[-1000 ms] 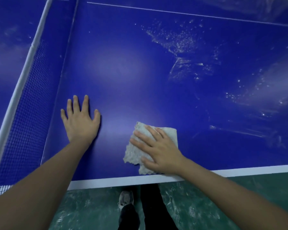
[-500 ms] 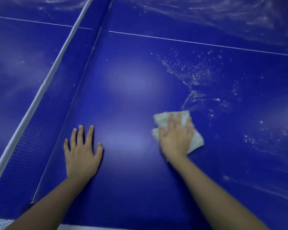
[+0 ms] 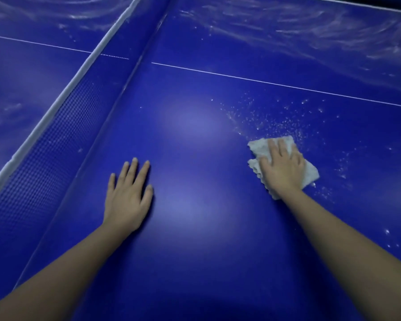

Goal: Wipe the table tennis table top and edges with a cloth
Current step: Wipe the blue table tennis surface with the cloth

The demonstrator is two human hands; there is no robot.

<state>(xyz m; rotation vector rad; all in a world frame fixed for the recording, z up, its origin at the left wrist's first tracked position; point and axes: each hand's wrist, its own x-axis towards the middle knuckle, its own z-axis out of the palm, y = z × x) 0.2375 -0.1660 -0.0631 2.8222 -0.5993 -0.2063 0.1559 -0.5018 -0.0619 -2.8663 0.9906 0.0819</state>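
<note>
Blue table top [image 3: 195,262] carries droplets right of centre. Right hand [image 3: 284,167], fingers flat, presses the cloth [image 3: 310,173] there to wipe. Left hand [image 3: 127,195] rests flat, fingers spread, near the net [image 3: 44,163], apparently bracing.

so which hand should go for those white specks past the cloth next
Right, I'd say. The right hand presses the cloth flat, and the specks lie just beyond it. The left hand rests bare on the table top, nearer the net.
</note>
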